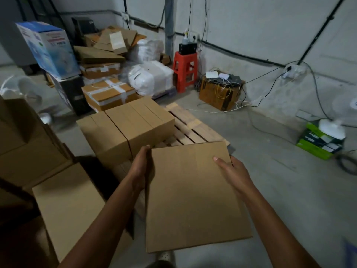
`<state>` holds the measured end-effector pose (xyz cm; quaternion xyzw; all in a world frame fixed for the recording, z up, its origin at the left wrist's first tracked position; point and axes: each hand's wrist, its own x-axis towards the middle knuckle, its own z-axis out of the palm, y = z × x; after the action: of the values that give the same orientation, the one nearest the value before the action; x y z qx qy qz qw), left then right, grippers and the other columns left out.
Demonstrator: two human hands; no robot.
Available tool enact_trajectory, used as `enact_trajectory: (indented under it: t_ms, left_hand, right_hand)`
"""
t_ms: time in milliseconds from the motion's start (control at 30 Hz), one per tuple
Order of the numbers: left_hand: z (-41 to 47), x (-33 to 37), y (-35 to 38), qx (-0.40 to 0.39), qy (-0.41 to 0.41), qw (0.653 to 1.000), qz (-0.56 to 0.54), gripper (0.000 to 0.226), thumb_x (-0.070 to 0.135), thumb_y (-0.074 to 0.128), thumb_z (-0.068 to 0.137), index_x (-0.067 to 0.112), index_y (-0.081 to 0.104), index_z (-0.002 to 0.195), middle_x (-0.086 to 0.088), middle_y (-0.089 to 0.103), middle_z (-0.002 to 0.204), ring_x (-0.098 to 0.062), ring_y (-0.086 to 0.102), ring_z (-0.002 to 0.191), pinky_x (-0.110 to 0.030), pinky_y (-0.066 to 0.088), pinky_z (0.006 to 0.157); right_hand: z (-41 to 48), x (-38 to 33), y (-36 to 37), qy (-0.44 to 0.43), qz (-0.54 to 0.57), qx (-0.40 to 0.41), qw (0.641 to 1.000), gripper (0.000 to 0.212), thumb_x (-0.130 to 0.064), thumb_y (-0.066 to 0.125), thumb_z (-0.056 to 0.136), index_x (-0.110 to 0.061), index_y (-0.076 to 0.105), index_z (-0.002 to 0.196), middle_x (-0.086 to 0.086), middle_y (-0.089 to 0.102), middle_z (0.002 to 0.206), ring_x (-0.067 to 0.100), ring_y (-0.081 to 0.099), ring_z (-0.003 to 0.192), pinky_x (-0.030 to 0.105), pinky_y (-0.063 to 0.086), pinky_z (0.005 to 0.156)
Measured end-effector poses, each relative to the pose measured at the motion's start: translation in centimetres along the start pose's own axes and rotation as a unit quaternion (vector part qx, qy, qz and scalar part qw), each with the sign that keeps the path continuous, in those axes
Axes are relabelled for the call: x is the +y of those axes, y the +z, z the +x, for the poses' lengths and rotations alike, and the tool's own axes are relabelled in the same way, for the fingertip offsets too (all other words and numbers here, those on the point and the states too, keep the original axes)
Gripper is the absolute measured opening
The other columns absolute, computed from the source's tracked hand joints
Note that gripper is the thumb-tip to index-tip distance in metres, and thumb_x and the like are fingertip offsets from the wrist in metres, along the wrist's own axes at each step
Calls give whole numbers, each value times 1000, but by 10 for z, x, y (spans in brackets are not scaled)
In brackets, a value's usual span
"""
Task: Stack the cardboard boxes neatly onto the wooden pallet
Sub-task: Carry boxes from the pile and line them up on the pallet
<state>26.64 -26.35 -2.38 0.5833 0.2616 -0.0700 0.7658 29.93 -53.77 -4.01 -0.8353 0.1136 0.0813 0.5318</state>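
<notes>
You hold one cardboard box (195,194) in the air between both hands, just before the near end of the wooden pallet (191,124). Your left hand (140,167) grips its left side with the thumb at the top edge, and your right hand (231,171) clasps the right edge, thumb flat on the top face, the fingers hidden behind the edge. On the left part of the pallet two boxes (141,118) stand side by side and touch each other, and more boxes (65,206) are piled at your left.
</notes>
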Motion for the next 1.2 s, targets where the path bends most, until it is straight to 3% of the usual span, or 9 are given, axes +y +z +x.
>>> enact_trajectory:
  t_ms: [233,400,533,700,767,833,1000,1133,1200]
  left_hand:
    - [87,50,44,6,6,999,-46,60,60,29,103,16,67,119,-13,72,115,-30,66,108,-40,50,88]
    - [150,72,89,-9,-68,996,-60,65,66,33,100,13,71,102,-17,74,101,-32,67,94,-41,51,85]
    - [205,81,137,8,-95,994,-46,46,53,46,97,16,67,78,-11,69,79,-27,64,73,-38,47,81]
    - [268,87,214,29,-81,995,-59,34,39,42,99,18,59,79,-5,67,68,-21,60,69,-36,46,71]
    - [288,96,246,39,-70,995,-67,31,37,43,97,17,59,79,-5,67,67,-21,59,71,-36,45,72]
    - [304,108,276,41,-63,995,-72,27,37,46,93,16,61,84,-7,69,74,-23,61,76,-38,46,77]
    - [351,119,333,44,-40,993,-102,22,31,51,87,12,61,91,-13,63,89,-26,61,81,-41,47,81]
    - [391,122,366,91,-40,987,-126,42,25,54,82,2,64,116,-20,65,106,-33,62,98,-42,49,81]
    - [415,129,374,103,-41,984,-138,46,21,56,76,4,64,118,-21,65,108,-33,61,97,-41,50,80]
  right_hand:
    - [90,-28,-17,-8,19,-1,1000,71,-80,62,66,-37,69,121,-12,73,112,16,69,105,46,54,98]
    - [155,-29,-42,-7,29,-1,1000,67,-84,61,68,-41,69,119,-14,74,111,15,69,105,46,55,97]
    - [223,-26,-68,-1,45,-10,999,66,-87,61,66,-44,69,115,-15,74,108,12,70,102,45,57,93]
    - [324,-27,-113,-29,42,-17,999,67,-82,55,76,-39,66,125,-16,69,120,11,63,115,45,50,103]
    - [364,-35,-135,-34,39,-15,999,52,-79,49,84,-41,64,117,-16,67,118,12,60,114,47,48,104]
    - [402,-45,-157,-34,39,-20,998,49,-77,42,89,-42,60,119,-10,65,122,16,59,113,49,48,103]
    - [492,-73,-190,31,36,-44,998,91,-88,28,84,-23,41,147,10,48,148,32,49,131,56,40,108]
    - [565,-78,-191,70,82,-38,993,66,-75,41,91,-17,45,121,11,56,117,27,56,99,47,49,90]
    - [600,-80,-182,107,112,-21,988,74,-73,51,82,-10,51,121,12,60,113,31,60,96,45,52,81]
